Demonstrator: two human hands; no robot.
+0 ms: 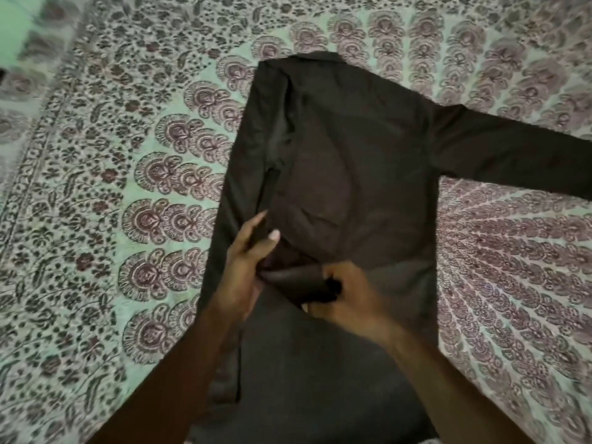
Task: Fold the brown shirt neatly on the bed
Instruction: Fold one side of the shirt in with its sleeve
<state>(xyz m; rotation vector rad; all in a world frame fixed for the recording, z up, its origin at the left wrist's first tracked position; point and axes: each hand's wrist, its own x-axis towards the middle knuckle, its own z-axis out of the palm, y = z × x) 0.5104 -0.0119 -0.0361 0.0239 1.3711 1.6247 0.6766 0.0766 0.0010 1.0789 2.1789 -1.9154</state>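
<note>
Head: brown shirt (352, 149) sleeve runs off frame edge.

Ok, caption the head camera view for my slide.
Left grip and right grip hold one sleeve end over the brown shirt on a patterned bedspread; other sleeve spread right.

Open bedspread (96, 187) lies left of the shirt (352, 155); its sleeve (512, 149) spans the right.

A floral sheet (105, 193) is lying spread all around the fingers (251, 228), looking greenish to their left, pinkish to their right.
</note>
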